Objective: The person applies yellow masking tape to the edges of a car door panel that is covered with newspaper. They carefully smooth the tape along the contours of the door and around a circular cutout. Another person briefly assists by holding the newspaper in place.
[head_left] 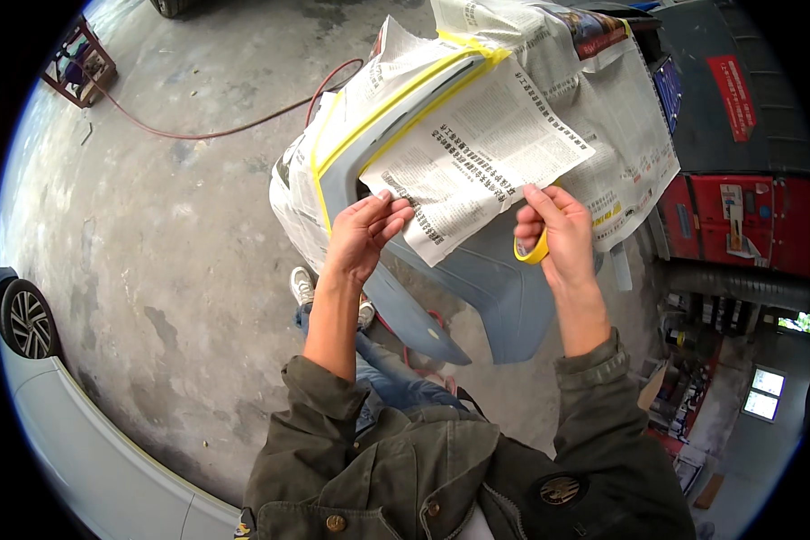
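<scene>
A sheet of newspaper (477,153) lies over a grey car body panel (477,274), which looks like a bumper. My left hand (365,232) is closed, pinching the sheet's near-left edge between thumb and fingers. At the sheet's near-right edge, my right hand (558,229) pinches the paper between thumb and forefinger. The same hand's curled fingers hold a roll of yellow masking tape (533,250). Strips of yellow tape (396,76) run along the panel's upper curve and meet at its far corner. More newspaper (616,135) covers the panel's far right side.
A red hose (198,137) crosses the concrete floor (180,225) toward a small red rack (85,67). On the left stands a pale car (90,450). A red tool cabinet (738,220) and cluttered shelves are at the right. My shoe (302,284) is beside the panel.
</scene>
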`<state>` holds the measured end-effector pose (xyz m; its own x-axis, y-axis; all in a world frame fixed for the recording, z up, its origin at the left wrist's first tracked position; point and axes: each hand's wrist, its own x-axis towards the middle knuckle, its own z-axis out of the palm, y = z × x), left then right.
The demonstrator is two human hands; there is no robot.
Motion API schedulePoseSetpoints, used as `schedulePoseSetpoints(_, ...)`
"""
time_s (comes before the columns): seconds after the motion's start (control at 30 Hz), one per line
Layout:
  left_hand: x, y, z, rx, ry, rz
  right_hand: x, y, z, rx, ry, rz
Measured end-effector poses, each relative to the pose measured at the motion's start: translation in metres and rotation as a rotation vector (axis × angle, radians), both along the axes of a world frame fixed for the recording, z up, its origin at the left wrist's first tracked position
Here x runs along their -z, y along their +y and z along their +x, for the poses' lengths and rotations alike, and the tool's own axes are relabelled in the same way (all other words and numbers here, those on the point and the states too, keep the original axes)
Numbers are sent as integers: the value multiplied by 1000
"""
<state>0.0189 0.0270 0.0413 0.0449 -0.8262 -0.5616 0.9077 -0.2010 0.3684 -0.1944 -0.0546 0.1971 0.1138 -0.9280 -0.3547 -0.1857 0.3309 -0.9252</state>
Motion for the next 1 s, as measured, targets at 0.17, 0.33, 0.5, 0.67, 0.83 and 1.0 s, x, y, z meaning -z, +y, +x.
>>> schedulePoseSetpoints(0.17,-4,0,0,-75,24,-51,0,5,13,92,-91,-3)
schedulePoseSetpoints(0.33,-9,-4,9,-170,63,-154,1,-2,18,61,-127,-49)
schedulePoseSetpoints(0.5,7,-8,7,-197,65,-134,-4,-9,24,-17,-78,-118)
schedulePoseSetpoints(0.67,21,-12,-6,-243,92,-155,-3,-17,21,-100,1,-264)
schedulePoseSetpoints(0.83,29,-23,-18,-80,-150,-32,-11,-22,12,-162,532,-422)
schedulePoseSetpoints(1.0,36,-32,-24,-44,-241,35,-21,-17,16,49,451,-474)
